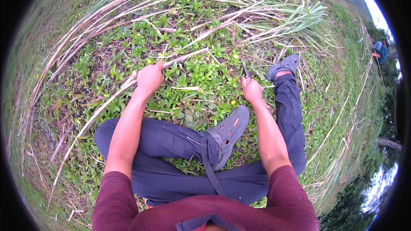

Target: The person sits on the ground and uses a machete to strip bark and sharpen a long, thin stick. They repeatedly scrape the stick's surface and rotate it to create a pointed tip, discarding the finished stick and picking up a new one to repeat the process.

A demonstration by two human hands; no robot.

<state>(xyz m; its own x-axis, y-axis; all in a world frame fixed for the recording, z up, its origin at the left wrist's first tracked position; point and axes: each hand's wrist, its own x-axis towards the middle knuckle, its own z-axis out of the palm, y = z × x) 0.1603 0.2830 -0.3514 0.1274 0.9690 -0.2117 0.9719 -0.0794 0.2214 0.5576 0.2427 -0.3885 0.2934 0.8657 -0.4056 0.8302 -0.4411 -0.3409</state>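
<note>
I sit cross-legged on the ground. My left hand [149, 78] is closed around a long pale cane stalk [102, 107] that runs from lower left up toward the middle. My right hand [251, 90] grips a dark narrow blade [244, 68] that points up and away, its tip among low green plants. Between the two hands lies a patch of leafy weeds with small yellow flowers [197, 77].
Several long cane stalks with dry leaves [239, 13] lie in an arc across the far ground. My grey shoes [227, 134] [283, 66] rest on the weeds. A person in blue [380, 51] is far off at the right. Trees and water [381, 184] show at lower right.
</note>
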